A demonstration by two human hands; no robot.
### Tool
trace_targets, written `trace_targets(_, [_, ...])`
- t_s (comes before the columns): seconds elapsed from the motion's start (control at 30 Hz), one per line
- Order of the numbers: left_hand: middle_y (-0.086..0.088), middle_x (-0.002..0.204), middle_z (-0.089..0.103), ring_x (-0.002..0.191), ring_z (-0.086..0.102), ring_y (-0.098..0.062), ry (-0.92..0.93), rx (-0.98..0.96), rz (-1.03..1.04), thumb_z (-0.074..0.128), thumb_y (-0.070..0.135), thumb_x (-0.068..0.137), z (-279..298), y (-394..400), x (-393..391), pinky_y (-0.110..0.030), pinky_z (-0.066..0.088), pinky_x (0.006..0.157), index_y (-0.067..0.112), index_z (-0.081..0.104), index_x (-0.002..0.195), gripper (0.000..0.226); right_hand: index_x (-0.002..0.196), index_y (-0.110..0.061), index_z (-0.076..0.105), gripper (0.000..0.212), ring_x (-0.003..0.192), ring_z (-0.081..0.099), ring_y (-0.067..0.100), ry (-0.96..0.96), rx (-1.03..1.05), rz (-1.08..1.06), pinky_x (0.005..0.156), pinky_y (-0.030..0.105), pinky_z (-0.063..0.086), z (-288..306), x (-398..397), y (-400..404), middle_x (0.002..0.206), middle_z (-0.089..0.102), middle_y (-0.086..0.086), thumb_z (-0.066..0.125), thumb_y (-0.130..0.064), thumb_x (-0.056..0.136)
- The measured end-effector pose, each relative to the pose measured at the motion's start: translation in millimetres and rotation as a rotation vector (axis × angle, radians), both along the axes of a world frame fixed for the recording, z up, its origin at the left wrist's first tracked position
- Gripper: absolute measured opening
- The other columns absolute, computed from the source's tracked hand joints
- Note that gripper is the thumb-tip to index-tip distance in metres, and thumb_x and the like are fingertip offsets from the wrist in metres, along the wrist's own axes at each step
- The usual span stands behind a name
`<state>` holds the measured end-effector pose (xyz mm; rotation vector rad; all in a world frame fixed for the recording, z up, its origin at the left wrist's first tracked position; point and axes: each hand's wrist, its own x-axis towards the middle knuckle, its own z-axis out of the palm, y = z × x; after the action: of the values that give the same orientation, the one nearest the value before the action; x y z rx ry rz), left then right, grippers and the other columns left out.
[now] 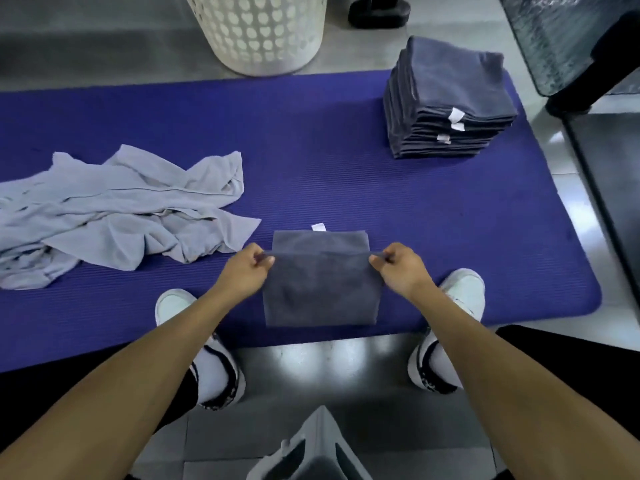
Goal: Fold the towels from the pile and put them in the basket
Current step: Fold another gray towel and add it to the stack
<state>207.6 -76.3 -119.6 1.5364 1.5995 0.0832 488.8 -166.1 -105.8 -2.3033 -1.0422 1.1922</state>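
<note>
You have one basket point(258, 32), one mat point(311, 168), one stack of folded towels point(450, 98), one half-folded dark towel point(320, 289), and two shoes.

My blue mat point(346, 188) on the tiled floor point(568, 188), with the laundry spread over it.

Between my hands a dark grey towel point(318, 292) lies on the mat, its white tag point(318, 227) at the far edge. Off to the left of my left hand sits a rumpled heap of pale grey towels point(114, 216). Well beyond my right hand, near the mat's far right corner, stands a neat stack of folded dark towels point(446, 105). The white perforated basket point(259, 32) stands on the floor just past the mat's far edge, and my white shoes point(460, 289) rest on its near edge.
</note>
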Motion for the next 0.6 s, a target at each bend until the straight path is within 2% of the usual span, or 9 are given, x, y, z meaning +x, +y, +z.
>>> trace_targets(0.1, [-0.02,0.08,0.068,0.067,0.058,-0.023,0.016,0.014,0.1,0.061,0.031,0.094,-18,28,16,-0.035,0.048,0.067,0.007,0.056,0.087,0.025,0.092,-0.009,0.053,0.024,0.063,0.049,0.012,-0.058,-0.005,-0.017,0.05,0.024,0.037,-16,4,33,0.078,0.055,0.0,0.06,-0.032,0.097])
trace_targets(0.23, [-0.003,0.066,0.057,0.06,0.049,-0.015,0.057,0.024,0.105,0.059,0.031,0.096,-48,50,32,-0.025,0.039,0.054,0.011,0.056,0.086,0.023,0.095,-0.01,0.054,0.022,0.063,0.051,0.014,-0.053,-0.045,-0.045,0.053,0.029,0.045,-45,7,60,0.08,0.057,0.001,0.059,-0.031,0.097])
trace_targets(0.3, [0.002,0.065,0.055,0.058,0.048,-0.013,0.055,0.043,0.121,0.058,0.032,0.097,-63,54,35,-0.026,0.041,0.057,0.014,0.055,0.086,0.021,0.096,-0.01,0.054,0.021,0.063,0.051,0.014,-0.041,-0.051,-0.082,0.055,0.03,0.048,-57,9,66,0.079,0.056,0.001,0.059,-0.03,0.097])
trace_targets(0.47, [0.007,0.066,0.056,0.057,0.051,-0.007,0.035,0.124,0.096,0.054,0.032,0.099,-85,56,35,-0.026,0.041,0.056,0.017,0.055,0.095,0.016,0.098,-0.014,0.053,0.015,0.066,0.054,0.007,-0.007,-0.033,-0.131,0.054,0.018,0.042,-78,13,73,0.079,0.057,-0.004,0.059,-0.028,0.098])
trace_targets(0.53, [0.009,0.067,0.056,0.059,0.053,-0.005,0.039,0.17,0.086,0.054,0.032,0.1,-90,54,35,-0.029,0.042,0.059,0.016,0.055,0.096,0.016,0.099,-0.014,0.053,0.014,0.065,0.054,0.005,-0.003,-0.037,-0.145,0.053,0.014,0.04,-83,12,75,0.079,0.058,-0.004,0.06,-0.027,0.098])
trace_targets(0.6, [0.01,0.07,0.057,0.063,0.055,-0.007,0.037,0.212,0.117,0.055,0.032,0.099,-91,50,36,-0.033,0.046,0.065,0.016,0.055,0.098,0.017,0.102,-0.014,0.054,0.013,0.069,0.056,0.005,-0.014,-0.013,-0.178,0.056,0.014,0.044,-86,9,74,0.085,0.061,-0.002,0.061,-0.024,0.097])
